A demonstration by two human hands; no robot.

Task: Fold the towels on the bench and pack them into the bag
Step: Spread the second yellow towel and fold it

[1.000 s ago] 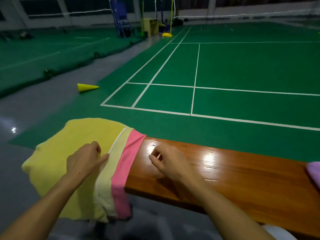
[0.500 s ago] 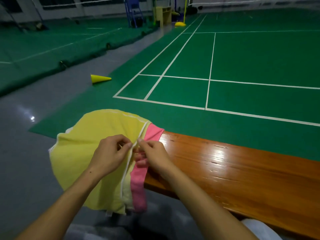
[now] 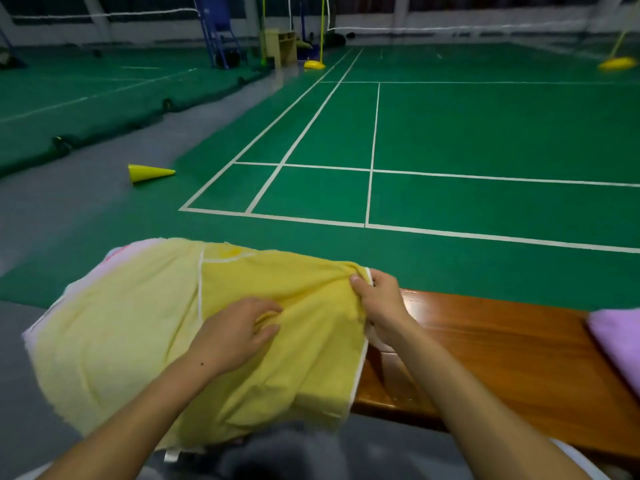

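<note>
Head cam has me looking down at the yellow towel (image 3: 145,327), spread over the left end of the bench (image 3: 485,344) and hanging off its near edge and left end. My read is we're mid-fold on this one, first towel of the lot, nothing packed so far. I can't spot the bag anywhere in view.

Right hand (image 3: 381,303) is pinching the towel's right edge, thumb on top of the cloth and fingers curled round the white hem, up near the far corner. Left hand (image 3: 235,332) sits on the middle of the towel, fingers loosely bent and pressing into a bunch of wrinkles; looks more like holding it down than a proper grab, though I can't fully tell.

So the towel is mostly left of and below the right grip, with the hem running down from that hand toward the bench's near edge. There's a pink strip peeking out at the far left corner.

Next move, I'd guess: carry that right edge across to the left side while the left hand keeps the middle flat, then smooth the crease. A purple towel (image 3: 616,337) waits further right on the bench, well apart.
</note>
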